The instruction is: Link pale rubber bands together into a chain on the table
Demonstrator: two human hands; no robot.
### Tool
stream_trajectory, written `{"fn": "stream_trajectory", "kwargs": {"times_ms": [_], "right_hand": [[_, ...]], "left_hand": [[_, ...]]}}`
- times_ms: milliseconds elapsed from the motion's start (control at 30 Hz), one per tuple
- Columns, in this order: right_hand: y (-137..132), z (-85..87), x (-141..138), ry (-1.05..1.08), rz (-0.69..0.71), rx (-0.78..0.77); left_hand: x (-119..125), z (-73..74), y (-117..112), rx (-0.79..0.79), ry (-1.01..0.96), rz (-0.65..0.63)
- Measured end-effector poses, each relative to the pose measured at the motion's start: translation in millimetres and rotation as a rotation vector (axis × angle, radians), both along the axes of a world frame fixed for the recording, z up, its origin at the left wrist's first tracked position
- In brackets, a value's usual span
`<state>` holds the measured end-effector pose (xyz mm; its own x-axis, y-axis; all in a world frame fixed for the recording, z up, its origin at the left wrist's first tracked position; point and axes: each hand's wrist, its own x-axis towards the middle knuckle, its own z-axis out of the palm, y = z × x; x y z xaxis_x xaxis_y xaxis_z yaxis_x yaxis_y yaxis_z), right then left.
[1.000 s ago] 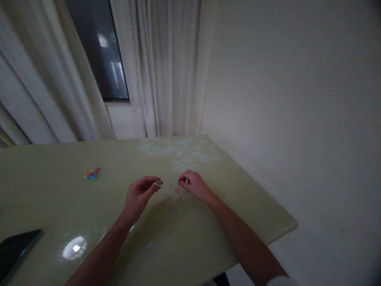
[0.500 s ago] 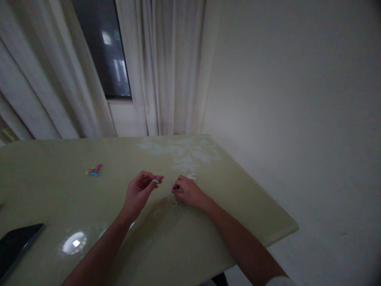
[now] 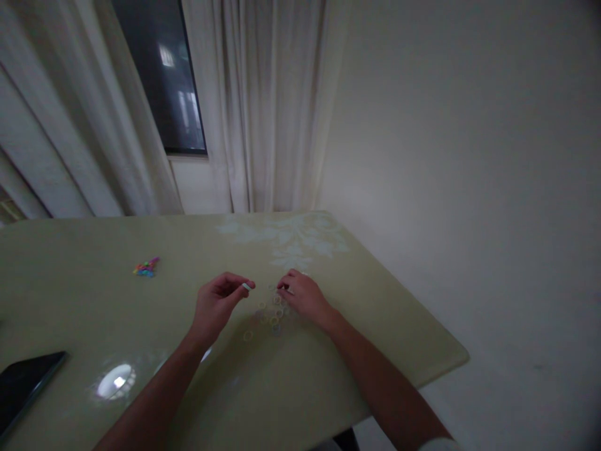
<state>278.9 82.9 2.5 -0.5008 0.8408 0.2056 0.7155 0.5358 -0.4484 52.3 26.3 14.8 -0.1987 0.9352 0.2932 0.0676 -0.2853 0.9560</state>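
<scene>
My left hand (image 3: 218, 304) is raised over the table, thumb and forefinger pinching a small white band (image 3: 246, 286). To its right, several small pale rings (image 3: 277, 313) lie loosely scattered, some overlapping and some looking clear. My right hand (image 3: 303, 294) is above the far right side of these rings, its fingertips drawn together. Whatever those fingertips hold, if anything, is too small to make out. Behind the right hand, a bit of a white pile (image 3: 305, 274) peeks out, mostly hidden.
A small heap of brightly coloured pieces (image 3: 146, 267) lies on the table (image 3: 188, 241) at the left. A dark flat device (image 3: 30, 382) rests at the near left edge. Curtains (image 3: 272, 113) and a wall (image 3: 446, 156) stand beyond.
My right hand has shifted slightly away and to the right, uncovering more of the rings and covering most of the white pile. My left hand stays nearly in place, still pinching the white band.
</scene>
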Motion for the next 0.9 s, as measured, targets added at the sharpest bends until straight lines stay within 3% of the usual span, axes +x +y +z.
{"fn": "stream_trajectory", "kwargs": {"times_ms": [200,500,633,733,900], "right_hand": [[15,-3.6,24,-0.034,0.009,-0.037],[12,-7.5,23,-0.04,0.173,-0.123],[16,-4.7,29,-0.038,0.113,-0.094],[16,-4.9,31,-0.072,0.07,-0.071],[16,-5.2,32,-0.086,0.171,-0.083]], "left_hand": [[0,-1.0,1,-0.006,0.037,0.004],[1,-3.0,0,-0.039,-0.006,-0.019],[0,-6.2,3,-0.022,0.042,-0.035],[-1,-10.0,2,0.0,0.239,-0.108],[2,-23.8,-4,0.113,0.699,-0.332]]}}
